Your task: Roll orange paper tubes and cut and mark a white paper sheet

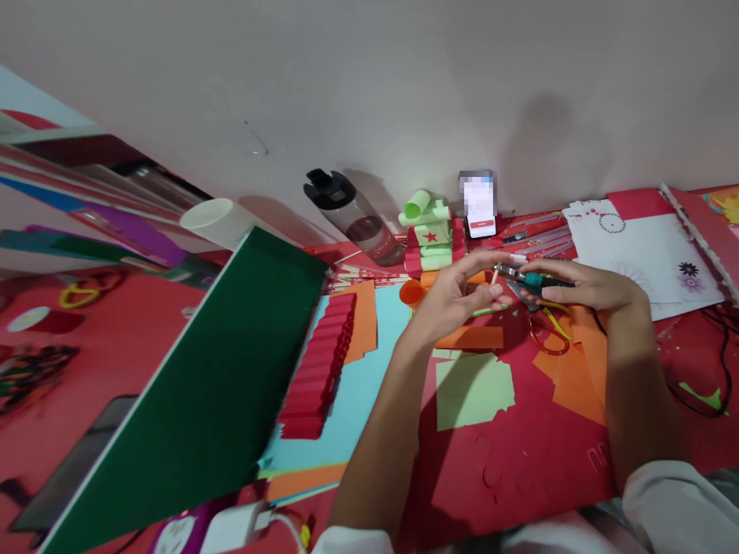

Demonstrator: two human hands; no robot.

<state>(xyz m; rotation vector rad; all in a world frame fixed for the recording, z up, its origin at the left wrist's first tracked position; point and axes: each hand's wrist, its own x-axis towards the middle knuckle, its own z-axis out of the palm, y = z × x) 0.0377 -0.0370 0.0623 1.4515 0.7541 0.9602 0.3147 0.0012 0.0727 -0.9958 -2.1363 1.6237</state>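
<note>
Between the thumb and fingers of my left hand (pixel 465 288) is a thin pale stick (pixel 495 275), upright and short. My right hand (pixel 589 285) is closed round the teal and black handles of a pair of pliers (pixel 536 282). The metal jaws point left and meet the stick near its top; whether they grip it I cannot tell. Just below lie scissors (pixel 548 338) with yellow and orange handles. Under my hands are an orange paper strip (pixel 470 337) and pale green paper (pixel 473 392). A green paper model with a red star (pixel 432 237) stands behind my left hand.
A green board (pixel 196 385) stands slanted at the left. Behind are a water bottle (pixel 363 223) and a lit phone (pixel 480 204) against the wall. Pleated red paper (pixel 320 369) lies on blue sheets (pixel 369 408). Orange sheets (pixel 580 377) and a black cable (pixel 721 369) lie right.
</note>
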